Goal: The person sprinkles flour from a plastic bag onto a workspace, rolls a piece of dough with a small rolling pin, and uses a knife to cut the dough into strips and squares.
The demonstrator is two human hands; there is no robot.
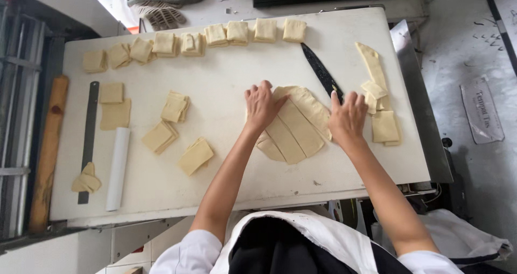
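**Hands on the Cut Dough Sheet**

While the white board (226, 74) carries folded squares, the strip-cut dough round (293, 126) lies centre-right. Left hand (262, 108) rests flat, fingers spread, on its edge; right hand (347, 118), open, beside the knife (321, 70). Separate strips gently, avoiding stretch.

On the surface (226, 74), the cut dough sheet (296, 126) lies right of centre, between the left hand (262, 106) and right hand (347, 116). A knife (321, 72) lies just behind it. Folded dough squares (215, 35) line the far edge; a ruler (89, 134) lies far left.
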